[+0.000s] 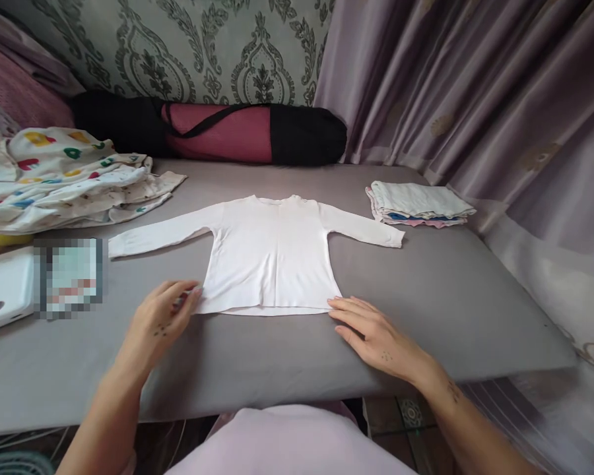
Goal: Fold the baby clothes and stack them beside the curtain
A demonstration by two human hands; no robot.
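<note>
A small white long-sleeved shirt (272,254) lies flat on the grey mattress (426,297), sleeves spread to both sides, hem toward me. My left hand (161,320) is at the hem's left corner, fingers curled and pinched on the fabric edge. Resting flat beside the hem's right corner is my right hand (371,330), fingers stretched out and fingertips touching the cloth.
A stack of folded cloths (418,203) sits at the back right. Crumpled patterned fabric (64,175) lies at the back left, with a white box (4,287) in front of it. A black and red rolled bag (228,132) lies along the wall. Purple curtains (499,99) hang on the right.
</note>
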